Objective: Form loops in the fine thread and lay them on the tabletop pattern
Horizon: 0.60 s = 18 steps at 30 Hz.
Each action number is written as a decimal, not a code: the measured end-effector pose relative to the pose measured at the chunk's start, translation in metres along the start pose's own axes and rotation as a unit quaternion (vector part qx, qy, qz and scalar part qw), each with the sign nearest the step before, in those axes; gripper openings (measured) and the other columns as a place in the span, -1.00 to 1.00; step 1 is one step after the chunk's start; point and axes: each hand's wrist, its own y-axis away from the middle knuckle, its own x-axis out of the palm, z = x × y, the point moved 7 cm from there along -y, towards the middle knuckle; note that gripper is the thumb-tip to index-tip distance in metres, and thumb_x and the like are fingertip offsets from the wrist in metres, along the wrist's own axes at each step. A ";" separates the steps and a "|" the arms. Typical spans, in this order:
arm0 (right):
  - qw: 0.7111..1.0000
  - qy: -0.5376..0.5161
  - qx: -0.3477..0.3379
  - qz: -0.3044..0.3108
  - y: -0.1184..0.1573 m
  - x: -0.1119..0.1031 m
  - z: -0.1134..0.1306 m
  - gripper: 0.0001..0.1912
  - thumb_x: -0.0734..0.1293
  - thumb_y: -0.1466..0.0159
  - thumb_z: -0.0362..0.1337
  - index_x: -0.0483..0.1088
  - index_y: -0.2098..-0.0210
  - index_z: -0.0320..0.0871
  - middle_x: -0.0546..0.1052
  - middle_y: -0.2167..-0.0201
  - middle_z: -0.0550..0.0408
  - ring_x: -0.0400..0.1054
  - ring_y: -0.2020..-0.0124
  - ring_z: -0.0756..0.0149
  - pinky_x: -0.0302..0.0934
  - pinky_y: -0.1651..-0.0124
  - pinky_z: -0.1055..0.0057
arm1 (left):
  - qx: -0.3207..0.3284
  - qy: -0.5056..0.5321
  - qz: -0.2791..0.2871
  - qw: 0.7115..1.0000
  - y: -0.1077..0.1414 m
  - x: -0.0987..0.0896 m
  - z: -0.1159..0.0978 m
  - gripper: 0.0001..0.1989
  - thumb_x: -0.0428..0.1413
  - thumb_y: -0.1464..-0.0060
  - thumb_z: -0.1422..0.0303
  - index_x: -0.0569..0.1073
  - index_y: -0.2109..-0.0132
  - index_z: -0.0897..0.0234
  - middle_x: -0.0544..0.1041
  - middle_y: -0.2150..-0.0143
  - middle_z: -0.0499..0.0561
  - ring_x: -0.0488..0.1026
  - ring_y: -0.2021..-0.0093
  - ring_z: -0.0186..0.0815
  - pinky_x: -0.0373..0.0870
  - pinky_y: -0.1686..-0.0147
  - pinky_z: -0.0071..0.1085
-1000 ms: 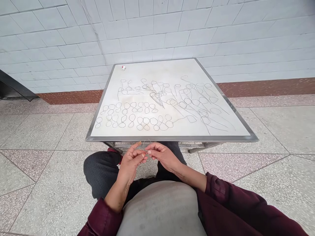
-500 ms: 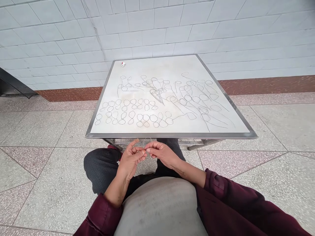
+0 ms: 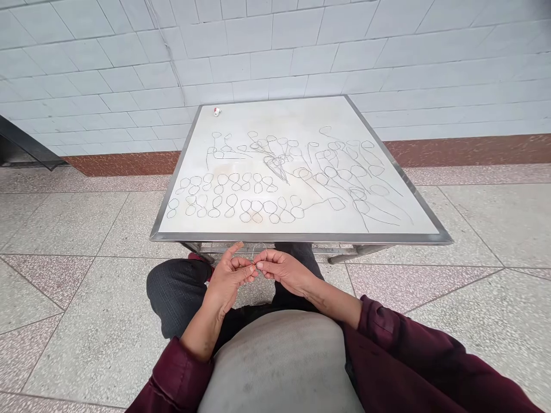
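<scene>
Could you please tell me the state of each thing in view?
Held wire, bent into a loop
Left hand, pinching it
Right hand, pinching it
Figure-eight wires, lying in rough rows
Long-tailed wires, scattered, overlapping
Red-and-white item, set apart
Table, upright

Off the six-o'clock edge of the tabletop, the left hand and right hand pinch a wire loop; figure-eight wires lie toward eight o'clock, tangled wires toward four.

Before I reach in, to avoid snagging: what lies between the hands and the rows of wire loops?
The metal table edge, then bare white tabletop, in the head view.
</scene>
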 end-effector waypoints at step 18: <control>0.985 -0.015 -0.115 -0.129 -0.003 -0.003 0.017 -0.74 0.45 -0.07 -0.11 0.38 0.38 -0.14 0.35 0.48 0.23 0.16 0.49 0.47 0.07 0.35 0.44 | 0.152 0.013 0.008 0.988 0.001 0.011 0.004 -0.38 0.27 0.02 0.41 0.28 -0.20 0.16 0.53 0.31 -0.09 0.47 0.23 -0.38 0.33 0.07 -0.39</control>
